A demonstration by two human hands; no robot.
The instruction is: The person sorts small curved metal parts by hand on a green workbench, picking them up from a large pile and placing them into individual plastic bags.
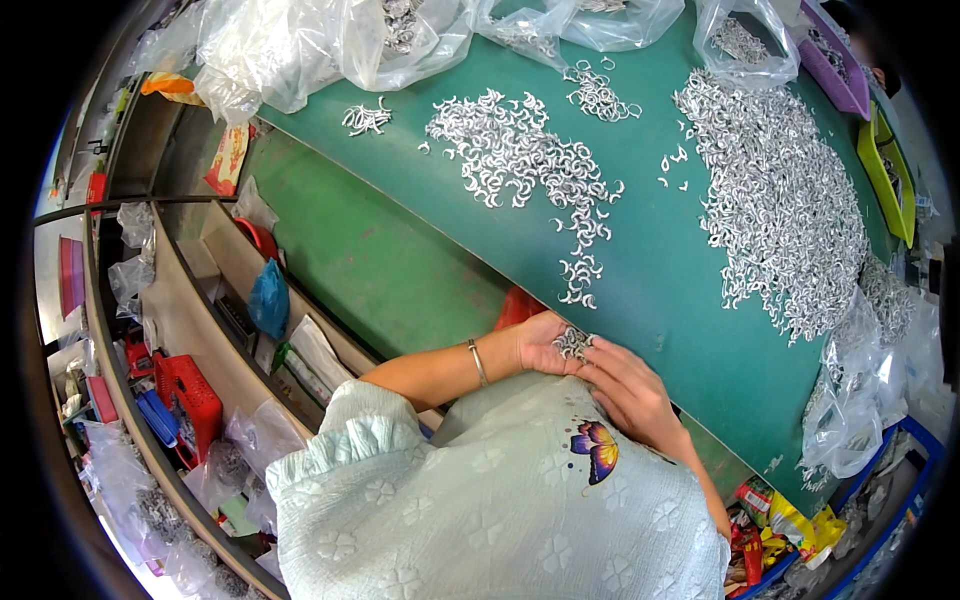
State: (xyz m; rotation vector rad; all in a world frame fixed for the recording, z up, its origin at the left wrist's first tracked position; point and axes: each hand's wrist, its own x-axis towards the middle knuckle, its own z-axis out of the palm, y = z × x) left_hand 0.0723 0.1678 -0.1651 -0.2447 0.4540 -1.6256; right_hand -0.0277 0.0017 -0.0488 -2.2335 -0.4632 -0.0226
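At the table's near edge, my left hand [543, 343] is cupped palm up around a small heap of silvery curved metal pieces [572, 343]. My right hand [632, 393] meets it from the right. Its fingers lie close together with their tips at the heap, and what they may pinch is hidden. Beyond my hands, a loose pile of silvery crescent-shaped metal pieces [520, 150] spreads over the green table [660, 290], with a thin trail of them reaching toward me. A much larger pile of such pieces [780, 200] lies to the right.
Small clusters of thin rings [600, 95] and slim pieces [368, 119] lie farther back. Clear plastic bags [270, 50] line the far edge; another bag [855, 400] sits at right. Purple [835, 60] and lime-green bins [887, 175] stand far right. Shelves with a red basket [190, 405] are at left.
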